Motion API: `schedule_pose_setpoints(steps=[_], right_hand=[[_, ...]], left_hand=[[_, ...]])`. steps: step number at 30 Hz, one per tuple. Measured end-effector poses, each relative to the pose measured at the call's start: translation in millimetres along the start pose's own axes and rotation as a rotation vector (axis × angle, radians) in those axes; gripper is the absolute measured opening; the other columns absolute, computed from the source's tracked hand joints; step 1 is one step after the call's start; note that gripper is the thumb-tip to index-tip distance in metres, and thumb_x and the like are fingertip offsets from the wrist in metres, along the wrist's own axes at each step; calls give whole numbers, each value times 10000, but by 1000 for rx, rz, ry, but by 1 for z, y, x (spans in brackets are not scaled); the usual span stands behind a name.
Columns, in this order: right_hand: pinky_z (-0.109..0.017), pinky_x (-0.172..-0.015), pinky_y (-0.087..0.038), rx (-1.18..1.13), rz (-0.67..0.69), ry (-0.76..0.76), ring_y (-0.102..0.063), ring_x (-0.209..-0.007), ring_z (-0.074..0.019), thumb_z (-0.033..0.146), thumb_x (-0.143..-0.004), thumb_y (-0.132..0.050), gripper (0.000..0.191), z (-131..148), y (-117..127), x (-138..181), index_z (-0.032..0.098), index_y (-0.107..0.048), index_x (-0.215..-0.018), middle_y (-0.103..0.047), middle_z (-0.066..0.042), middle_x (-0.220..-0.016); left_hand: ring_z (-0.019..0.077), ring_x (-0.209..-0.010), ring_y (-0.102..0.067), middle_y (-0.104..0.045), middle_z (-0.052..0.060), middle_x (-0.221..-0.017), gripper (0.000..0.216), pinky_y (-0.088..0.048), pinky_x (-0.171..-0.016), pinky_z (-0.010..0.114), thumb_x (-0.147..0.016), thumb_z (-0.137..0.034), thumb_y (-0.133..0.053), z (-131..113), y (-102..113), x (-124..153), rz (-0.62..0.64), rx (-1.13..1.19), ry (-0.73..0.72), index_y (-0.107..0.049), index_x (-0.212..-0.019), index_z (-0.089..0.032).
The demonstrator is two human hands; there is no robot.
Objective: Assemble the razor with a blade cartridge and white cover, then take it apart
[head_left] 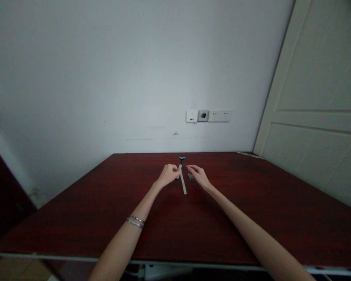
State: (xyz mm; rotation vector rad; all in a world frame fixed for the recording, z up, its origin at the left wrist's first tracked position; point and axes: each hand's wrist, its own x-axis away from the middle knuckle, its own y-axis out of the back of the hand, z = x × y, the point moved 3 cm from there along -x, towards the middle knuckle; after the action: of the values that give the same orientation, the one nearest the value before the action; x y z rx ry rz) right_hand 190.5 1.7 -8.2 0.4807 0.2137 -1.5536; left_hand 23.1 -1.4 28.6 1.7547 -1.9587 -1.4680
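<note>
Near the far side of the table, my left hand point(170, 173) is closed in a pinch around a razor point(181, 159). Its green-and-black head points toward the wall, and its dark lower end shows under my fingers. A slim pale strip point(183, 187) with a small hole at its near end slants from my left fingertips toward me; its upper end is hidden, so I cannot tell whether I grip it too. Just right of the razor, my right hand point(200, 176) hovers with thumb and index apart, holding nothing visible. Below its fingers lies a small patterned packet point(191, 177), partly covered.
The dark red wooden table point(111, 218) reaches to a white wall point(128, 78). Sockets and a switch plate point(209, 116) sit low on that wall. A pale panelled door point(318, 117) stands along the right side, with a thin strip point(249, 155) at the table's far right corner.
</note>
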Motion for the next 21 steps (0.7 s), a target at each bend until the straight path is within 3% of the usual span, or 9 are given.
schedule_pose_setpoints(steps=[3, 6, 11, 17, 19, 21], right_hand=[[-226, -487, -358, -336, 31, -199, -528, -645, -142, 447, -679, -591, 356, 2, -13, 5, 162, -657, -880, -623, -56, -807], [-204, -495, -340, -518, 70, -238, -513, -644, -118, 417, -660, -633, 320, 5, -19, 8, 164, -676, -852, -620, -43, -788], [-199, -509, -319, -577, 93, -160, -475, -597, -85, 369, -651, -673, 269, 13, -17, 10, 165, -692, -825, -620, -20, -747], [-207, -513, -341, -547, 7, -146, -487, -571, -88, 390, -632, -701, 264, 25, -13, 12, 154, -645, -737, -600, 0, -675], [-203, -513, -359, -577, 10, -139, -493, -563, -86, 389, -644, -698, 258, 30, -12, 13, 155, -601, -695, -587, 8, -652], [-204, -520, -382, -609, 45, -158, -510, -571, -90, 396, -663, -687, 272, 34, -14, 15, 156, -560, -681, -590, 4, -651]], left_hand=[[91, -491, -446, -528, -5, -502, 279, -319, -498, 202, -727, -314, -492, -14, -2, 2, 32, 198, -52, -572, -543, -120], [82, -463, -436, -508, -14, -484, 324, -327, -478, 198, -755, -355, -484, -20, -4, 4, 112, 360, -46, -545, -536, -124], [70, -380, -415, -480, -29, -444, 359, -304, -394, 189, -773, -429, -493, -21, -9, 7, 293, 487, 3, -537, -579, -130], [107, -492, -544, -619, 58, -616, 357, -369, -419, 190, -735, -450, -572, -6, -2, 7, 471, 612, 118, -619, -669, -102], [134, -609, -592, -664, 113, -820, 336, -403, -465, 197, -730, -430, -595, 7, 3, 5, 455, 745, 199, -645, -783, -103], [155, -686, -612, -662, 137, -903, 346, -427, -508, 211, -752, -434, -577, 21, 7, 0, 344, 886, 319, -646, -834, -105]])
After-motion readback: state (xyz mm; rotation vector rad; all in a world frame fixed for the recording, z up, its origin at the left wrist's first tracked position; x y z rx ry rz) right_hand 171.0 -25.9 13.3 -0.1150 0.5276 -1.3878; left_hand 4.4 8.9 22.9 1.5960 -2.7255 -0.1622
